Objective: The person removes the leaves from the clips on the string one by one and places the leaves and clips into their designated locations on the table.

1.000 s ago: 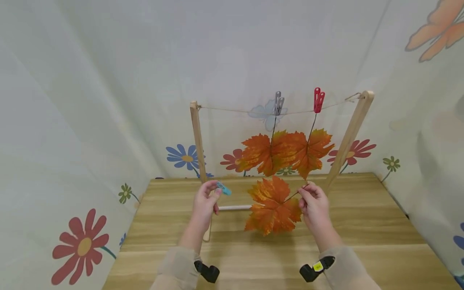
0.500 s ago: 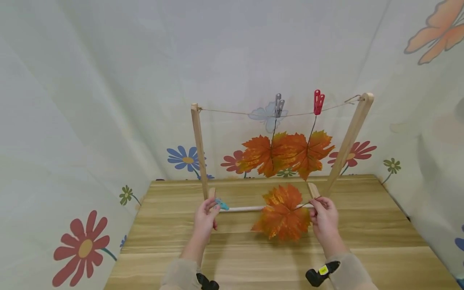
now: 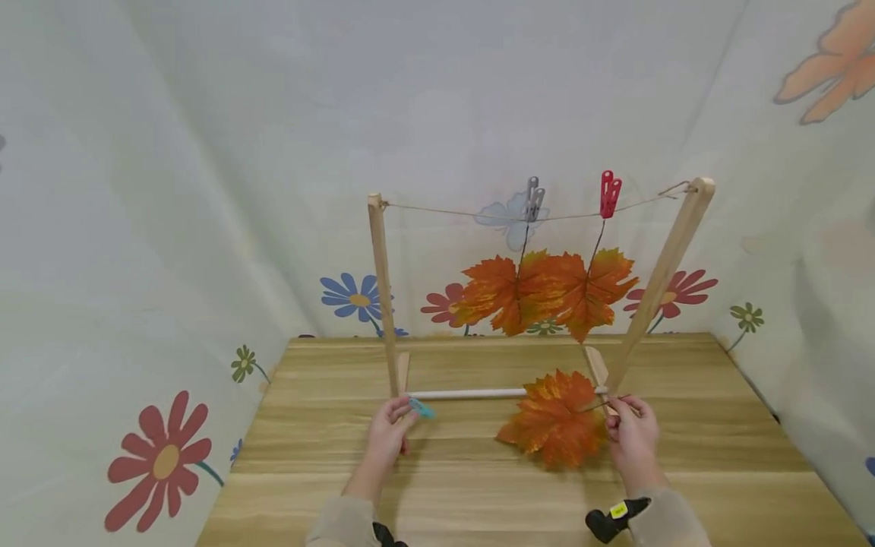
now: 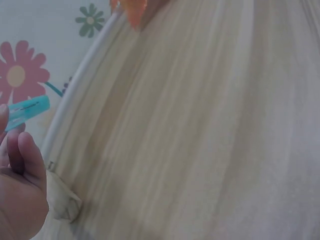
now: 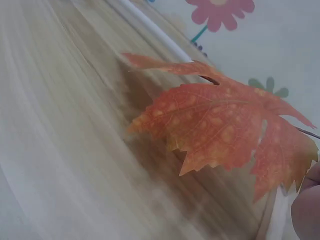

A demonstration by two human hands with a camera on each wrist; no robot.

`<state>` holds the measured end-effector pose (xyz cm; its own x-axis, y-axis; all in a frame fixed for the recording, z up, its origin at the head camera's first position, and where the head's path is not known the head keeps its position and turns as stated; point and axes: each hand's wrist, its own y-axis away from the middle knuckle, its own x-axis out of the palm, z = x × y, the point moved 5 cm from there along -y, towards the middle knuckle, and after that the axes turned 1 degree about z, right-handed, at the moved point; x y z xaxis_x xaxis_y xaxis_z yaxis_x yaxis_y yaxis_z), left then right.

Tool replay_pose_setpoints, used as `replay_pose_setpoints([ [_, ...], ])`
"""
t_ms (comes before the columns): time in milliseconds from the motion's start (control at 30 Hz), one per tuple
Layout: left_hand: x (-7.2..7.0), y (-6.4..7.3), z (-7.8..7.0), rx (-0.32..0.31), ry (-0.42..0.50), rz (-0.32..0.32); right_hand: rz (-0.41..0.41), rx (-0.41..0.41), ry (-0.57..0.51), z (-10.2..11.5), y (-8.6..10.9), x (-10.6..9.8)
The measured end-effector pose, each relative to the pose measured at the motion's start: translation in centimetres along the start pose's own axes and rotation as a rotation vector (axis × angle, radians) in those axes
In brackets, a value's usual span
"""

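Observation:
My left hand (image 3: 388, 431) pinches a small turquoise clothespin (image 3: 421, 408) near the foot of the frame's left post; the clothespin (image 4: 31, 107) also shows at the left edge of the left wrist view. With my right hand (image 3: 634, 434) I pinch the thin dark stem of an orange artificial maple leaf (image 3: 555, 422) low over the table, by the right post. In the right wrist view this leaf (image 5: 215, 125) fills the middle, and only a bit of the hand shows at the right edge.
A wooden frame, with a left post (image 3: 383, 296) and a right post (image 3: 661, 281), carries a string (image 3: 444, 212). A grey clothespin (image 3: 535, 200) and a red clothespin (image 3: 610, 195) hold two orange leaves (image 3: 502, 292) on it. A white rod (image 3: 472, 394) joins the posts low down, above the wooden table (image 3: 478, 486).
Both hands have moved down toward the table. The right hand has carried its leaf to the right and lower, while the left keeps the turquoise clothespin. The hanging leaves stay on the string.

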<state>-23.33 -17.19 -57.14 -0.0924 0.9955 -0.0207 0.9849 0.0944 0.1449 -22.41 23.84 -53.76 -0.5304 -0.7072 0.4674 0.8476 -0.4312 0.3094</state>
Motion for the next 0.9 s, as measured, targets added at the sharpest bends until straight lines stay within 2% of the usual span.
replay_pose_setpoints([
  [200, 0.1, 0.3, 1.5, -0.019, -0.021, 0.006, -0.033, 0.012, 0.091, -0.9, -0.3, -1.5],
  [467, 0.2, 0.2, 2.0, -0.011, -0.052, 0.026, -0.064, 0.018, 0.106, -2.0, -1.1, -3.3],
  [900, 0.2, 0.6, 2.8, -0.012, -0.061, 0.009, -0.066, 0.038, 0.217, -2.5, -0.7, -3.7],
])
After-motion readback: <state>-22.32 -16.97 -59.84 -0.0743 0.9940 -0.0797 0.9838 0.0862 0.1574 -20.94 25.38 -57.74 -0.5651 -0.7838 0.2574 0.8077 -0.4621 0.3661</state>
